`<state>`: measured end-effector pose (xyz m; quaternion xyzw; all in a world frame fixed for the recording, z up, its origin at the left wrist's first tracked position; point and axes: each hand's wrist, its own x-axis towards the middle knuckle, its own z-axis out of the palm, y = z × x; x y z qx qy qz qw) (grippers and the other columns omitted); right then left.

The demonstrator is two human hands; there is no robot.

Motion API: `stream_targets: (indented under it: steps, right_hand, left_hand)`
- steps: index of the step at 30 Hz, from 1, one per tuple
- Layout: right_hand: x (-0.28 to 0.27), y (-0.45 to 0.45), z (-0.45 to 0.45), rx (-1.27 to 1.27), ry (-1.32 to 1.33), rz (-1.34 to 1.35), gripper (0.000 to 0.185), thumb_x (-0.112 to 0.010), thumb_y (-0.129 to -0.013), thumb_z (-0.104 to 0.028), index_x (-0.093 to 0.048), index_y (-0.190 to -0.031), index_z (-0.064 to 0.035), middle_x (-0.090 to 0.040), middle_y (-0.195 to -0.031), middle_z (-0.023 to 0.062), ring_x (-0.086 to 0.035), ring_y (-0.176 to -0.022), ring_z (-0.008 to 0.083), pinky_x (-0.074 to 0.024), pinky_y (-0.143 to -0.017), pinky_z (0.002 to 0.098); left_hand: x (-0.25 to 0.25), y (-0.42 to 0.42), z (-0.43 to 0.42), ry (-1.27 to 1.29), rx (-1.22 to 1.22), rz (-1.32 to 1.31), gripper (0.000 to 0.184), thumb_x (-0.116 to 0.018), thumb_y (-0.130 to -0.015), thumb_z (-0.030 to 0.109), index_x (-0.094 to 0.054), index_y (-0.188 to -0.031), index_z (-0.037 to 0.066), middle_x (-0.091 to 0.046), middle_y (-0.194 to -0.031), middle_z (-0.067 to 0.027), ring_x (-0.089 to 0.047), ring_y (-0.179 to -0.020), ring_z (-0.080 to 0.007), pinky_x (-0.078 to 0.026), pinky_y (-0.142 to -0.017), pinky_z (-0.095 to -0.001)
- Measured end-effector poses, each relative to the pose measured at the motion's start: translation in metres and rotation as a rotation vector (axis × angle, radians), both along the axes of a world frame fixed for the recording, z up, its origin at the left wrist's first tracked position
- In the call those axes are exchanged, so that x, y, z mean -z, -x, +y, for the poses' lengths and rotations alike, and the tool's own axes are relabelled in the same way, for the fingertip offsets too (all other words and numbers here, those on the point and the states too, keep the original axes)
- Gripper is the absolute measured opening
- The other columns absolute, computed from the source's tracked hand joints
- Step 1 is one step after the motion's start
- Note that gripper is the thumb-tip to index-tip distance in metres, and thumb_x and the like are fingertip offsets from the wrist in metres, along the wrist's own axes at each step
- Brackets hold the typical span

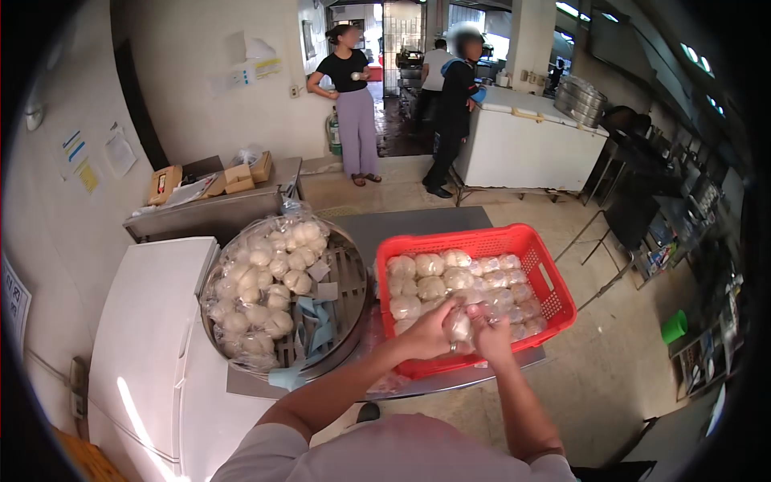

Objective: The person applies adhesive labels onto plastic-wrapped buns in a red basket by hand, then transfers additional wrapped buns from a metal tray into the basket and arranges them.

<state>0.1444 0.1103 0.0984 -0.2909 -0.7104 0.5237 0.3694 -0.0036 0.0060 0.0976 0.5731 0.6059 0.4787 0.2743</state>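
Observation:
Over the near edge of a red plastic basket, my left hand and my right hand meet around a pale bun in clear plastic. Fingers of both hands are closed on the wrapping. Rows of wrapped round buns fill much of the basket. To the left, a round metal steamer tray with a slatted base holds many pale buns under clear plastic. A blue-grey cloth lies in the tray, beside the buns.
Both containers stand on a metal table. A white freezer is at the left, with cardboard boxes on a counter behind. Several people stand at the back, near a white chest freezer. Stacked steamers sit on it.

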Motion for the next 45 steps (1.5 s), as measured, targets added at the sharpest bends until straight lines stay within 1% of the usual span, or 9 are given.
stream_targets:
  steps: [4,17,22,25,28,29,34,39,45]
  right_hand:
    - [0.025,-0.002,0.017,-0.004,0.055,0.026,0.017,-0.072,-0.1,-0.016,-0.075,-0.094,-0.0009,-0.067,-0.078,-0.0015,-0.057,-0.073,0.0079,-0.0466,-0.062,0.0291]
    - [0.085,0.0,0.053,-0.245,0.773,0.127,0.034,-0.061,-0.108,-0.027,-0.072,-0.119,0.003,-0.074,-0.106,0.006,-0.068,-0.092,0.0133,-0.0558,-0.08,0.0295]
    - [0.041,-0.007,0.05,-0.409,0.138,-0.058,0.034,-0.063,-0.105,-0.025,-0.071,-0.124,0.0021,-0.073,-0.121,0.0127,-0.067,-0.111,0.0231,-0.0541,-0.096,0.0346]
    - [0.022,0.0,0.03,-0.454,-0.534,-0.102,0.046,-0.077,-0.092,-0.022,-0.066,-0.128,0.0043,-0.066,-0.128,0.0238,-0.06,-0.124,0.0395,-0.0513,-0.104,0.0441]
    - [-0.004,-0.004,0.007,-0.349,-0.726,-0.298,0.057,-0.084,-0.083,-0.023,-0.064,-0.129,0.004,-0.066,-0.125,0.0236,-0.059,-0.122,0.0403,-0.0509,-0.104,0.0455]
    - [-0.004,-0.005,0.008,-0.323,-0.748,-0.282,0.07,-0.092,-0.071,-0.023,-0.063,-0.128,0.004,-0.065,-0.126,0.0214,-0.061,-0.118,0.0429,-0.0549,-0.098,0.0464]
    - [-0.006,-0.022,0.069,-0.27,-0.52,-0.361,0.062,-0.089,-0.074,-0.018,-0.063,-0.125,0.0061,-0.069,-0.117,0.0211,-0.072,-0.095,0.0388,-0.06,-0.082,0.0423]
    - [-0.004,-0.049,0.207,-0.407,-0.016,-1.093,0.067,-0.073,-0.088,-0.051,-0.066,-0.13,0.0005,-0.07,-0.128,0.0224,-0.068,-0.116,0.0354,-0.0535,-0.097,0.0442]
    - [0.076,-0.07,0.207,-0.784,-0.156,-1.17,0.064,-0.061,-0.097,-0.054,-0.066,-0.131,0.0006,-0.069,-0.13,0.0216,-0.066,-0.12,0.0347,-0.049,-0.103,0.0433]
  left_hand:
    - [0.055,-0.017,0.029,0.032,0.099,-0.396,0.087,-0.098,-0.07,0.028,-0.052,-0.14,0.002,-0.068,-0.118,-0.0117,-0.066,-0.11,-0.0225,-0.052,-0.099,-0.0382]
    - [0.051,-0.009,0.029,0.265,0.031,-0.355,0.081,-0.098,-0.069,0.025,-0.059,-0.136,0.002,-0.067,-0.127,-0.0093,-0.064,-0.113,-0.018,-0.052,-0.098,-0.0349]
    - [0.03,-0.008,0.029,0.402,-0.025,-0.404,0.064,-0.087,-0.083,0.026,-0.058,-0.136,0.003,-0.066,-0.127,-0.0087,-0.065,-0.112,-0.0165,-0.057,-0.091,-0.0376]
    - [0.079,0.011,0.037,0.37,0.058,-1.066,0.049,-0.065,-0.099,0.032,-0.056,-0.138,0.004,-0.066,-0.128,-0.0105,-0.068,-0.114,-0.0217,-0.058,-0.091,-0.0418]
    - [0.064,0.013,0.022,0.326,0.25,-1.325,0.042,-0.047,-0.106,0.027,-0.053,-0.14,0.003,-0.065,-0.132,-0.0137,-0.068,-0.114,-0.0269,-0.061,-0.088,-0.039]
    - [0.063,0.016,0.02,0.405,0.285,-1.267,0.052,-0.045,-0.108,0.038,-0.047,-0.146,0.001,-0.067,-0.13,-0.0141,-0.069,-0.116,-0.0297,-0.06,-0.093,-0.0416]
    - [0.052,0.013,0.017,0.478,0.36,-1.238,0.046,-0.048,-0.11,0.035,-0.052,-0.143,0.002,-0.067,-0.128,-0.0205,-0.069,-0.113,-0.0355,-0.058,-0.094,-0.042]
    - [0.061,0.006,0.024,0.307,-0.05,-0.846,0.037,-0.065,-0.104,0.02,-0.06,-0.136,0.001,-0.073,-0.114,-0.0148,-0.07,-0.091,-0.0223,-0.056,-0.082,-0.0298]
    - [0.064,0.004,0.034,0.19,-0.261,-0.555,0.034,-0.073,-0.097,0.016,-0.067,-0.128,0.005,-0.074,-0.107,-0.0064,-0.069,-0.09,-0.0161,-0.054,-0.078,-0.0278]
